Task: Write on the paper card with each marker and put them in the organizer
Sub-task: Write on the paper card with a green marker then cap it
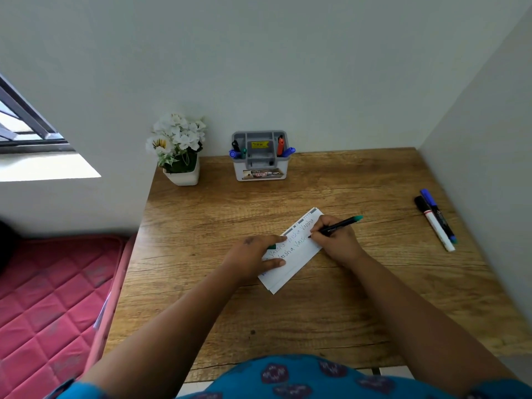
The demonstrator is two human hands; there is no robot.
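Right hand [335,240] fingers pinch green marker [341,225]; left hand [253,253] fingers spread on paper card [299,254].

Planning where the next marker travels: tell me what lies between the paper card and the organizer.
In the head view, only bare wooden table lies between the paper card and the organizer. The flower pot stands off to the left.

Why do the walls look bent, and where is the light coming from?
Head view: the wide-angle lens bows the walls and the table edges; daylight enters by the window at left, so lighting is soft, without glare; the writing on the paper card is slightly blurred.
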